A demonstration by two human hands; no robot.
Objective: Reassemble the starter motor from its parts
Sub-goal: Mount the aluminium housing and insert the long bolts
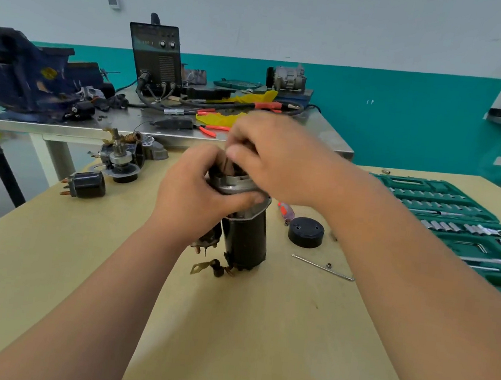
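the starter motor [246,236] stands upright on the worktop [257,332], its long axis vertical. the left hand [198,196] grips its upper collar. the right hand [278,158], just above, pinches a brown part [226,164] at the open top, so seating it likely means pushing straight down.

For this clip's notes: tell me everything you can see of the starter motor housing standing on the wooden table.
The starter motor housing is a black, worn-looking metal cylinder standing upright on the pale wooden table, topped by a silvery metal flange. The left hand grips that top from the side; the right hand curls its fingers over the opening, hiding most of the inside. A brass tab on dark leads trails at its base.
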